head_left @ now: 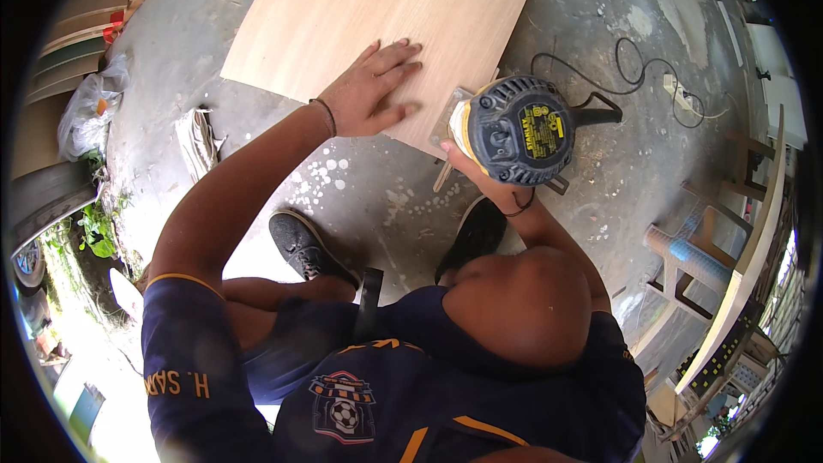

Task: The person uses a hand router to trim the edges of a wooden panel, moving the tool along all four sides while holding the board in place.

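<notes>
- Left hand [375, 93] lies flat on wood panel [386, 0], fingers spread, gripping nothing
- Right hand [474, 173] curls round black power tool [521, 130] at panel's edge

On my left I see a crumpled clear plastic bag [84, 123], green leaves [101, 238] and a pale bundle [198, 144] on the grey floor [184, 30].

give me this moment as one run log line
left hand: resting on wood board | right hand: holding power tool at board's edge | black cord: on floor
</notes>
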Tool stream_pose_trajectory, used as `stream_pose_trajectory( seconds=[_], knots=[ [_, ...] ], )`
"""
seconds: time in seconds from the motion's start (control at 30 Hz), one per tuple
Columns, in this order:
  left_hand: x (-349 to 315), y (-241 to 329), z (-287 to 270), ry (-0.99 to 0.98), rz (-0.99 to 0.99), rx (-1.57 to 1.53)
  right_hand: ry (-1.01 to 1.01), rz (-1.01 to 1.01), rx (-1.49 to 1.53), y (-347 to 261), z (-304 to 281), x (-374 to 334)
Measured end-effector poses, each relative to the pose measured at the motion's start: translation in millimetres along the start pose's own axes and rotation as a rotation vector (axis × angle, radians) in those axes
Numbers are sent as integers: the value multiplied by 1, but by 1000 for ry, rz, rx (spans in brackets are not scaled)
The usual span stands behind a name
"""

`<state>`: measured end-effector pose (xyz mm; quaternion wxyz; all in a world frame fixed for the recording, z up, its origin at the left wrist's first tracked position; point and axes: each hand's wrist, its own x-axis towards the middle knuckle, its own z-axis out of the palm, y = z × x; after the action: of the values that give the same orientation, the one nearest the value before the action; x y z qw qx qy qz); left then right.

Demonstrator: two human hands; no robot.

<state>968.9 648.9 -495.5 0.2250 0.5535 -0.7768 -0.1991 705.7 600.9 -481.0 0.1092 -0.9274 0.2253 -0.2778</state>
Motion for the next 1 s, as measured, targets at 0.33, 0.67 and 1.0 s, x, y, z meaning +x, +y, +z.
stream_pose_trajectory(
  seconds=[0.33,0.67,1.0],
  knots=[
    [53,2,41,326,-405,219,64,217,228,13,8,22],
    [38,25,28,162,-98,28,245,262,520,30,-7,67],
    [40,26,29,137,-110,105,257,255,432,51,6,67]
  ],
)
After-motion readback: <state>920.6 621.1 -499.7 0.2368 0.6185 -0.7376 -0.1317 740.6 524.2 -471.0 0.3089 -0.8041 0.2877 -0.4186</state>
